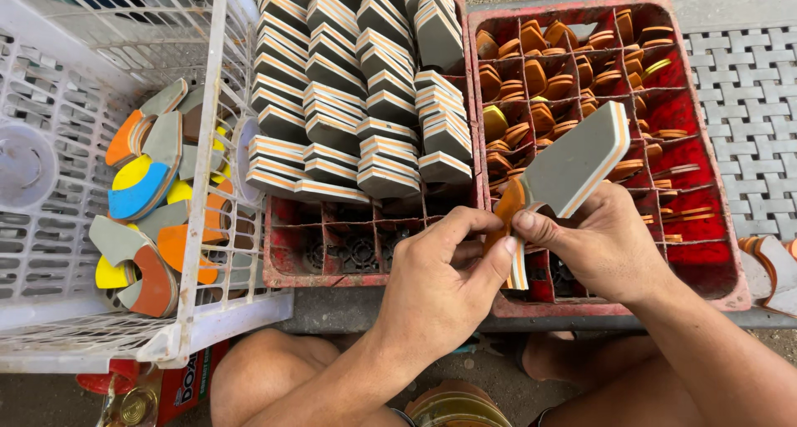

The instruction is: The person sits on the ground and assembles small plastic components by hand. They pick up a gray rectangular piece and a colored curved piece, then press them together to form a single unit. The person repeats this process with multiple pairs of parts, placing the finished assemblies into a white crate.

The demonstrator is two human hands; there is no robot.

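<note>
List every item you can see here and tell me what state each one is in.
Grey foam piece: held up, tilted, by both hands.
Left hand: pinching its orange strip.
Right hand: gripping the piece's lower end.
Middle red crate: partly filled with stacked pieces.
Right red crate: holds orange scraps.
White basket: holds curved offcuts.

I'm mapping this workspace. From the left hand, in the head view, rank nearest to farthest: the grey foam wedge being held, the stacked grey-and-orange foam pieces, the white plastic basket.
1. Grey foam wedge, just right of the left hand, gripped by both hands.
2. Stacked grey-and-orange foam pieces, above, in the left red crate.
3. White plastic basket, far left.
</note>
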